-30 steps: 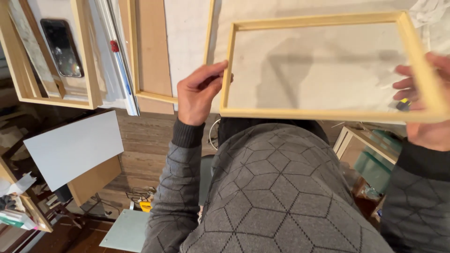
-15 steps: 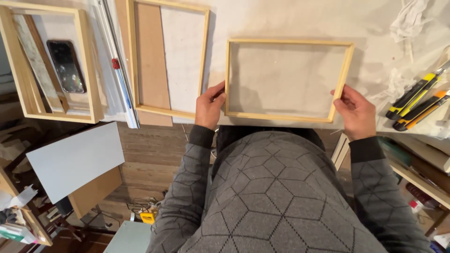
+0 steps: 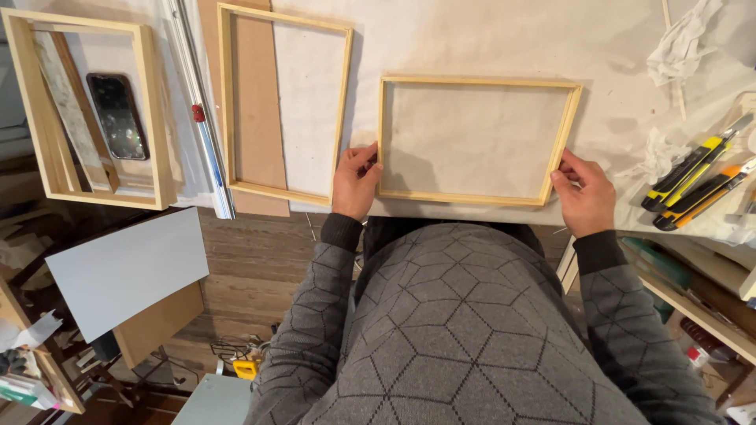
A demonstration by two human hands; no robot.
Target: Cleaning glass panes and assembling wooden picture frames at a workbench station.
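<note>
A light wooden rectangular frame (image 3: 472, 81) lies flat on the paper-covered worktable (image 3: 488, 39) in front of me. My left hand (image 3: 356, 181) grips its near left corner. My right hand (image 3: 584, 193) holds its near right corner. Both arms wear grey patterned sleeves.
A second wooden frame (image 3: 340, 110) lies to the left over a brown board (image 3: 256, 102). A third frame (image 3: 153, 118) at far left surrounds a dark phone (image 3: 116, 115). A metal ruler (image 3: 201, 126) lies between them. Yellow utility knives (image 3: 697, 177) and crumpled paper (image 3: 685, 43) sit at right.
The frame was held up close to the camera a second ago; both hands have lowered it flat onto the table and still hold its near corners.
</note>
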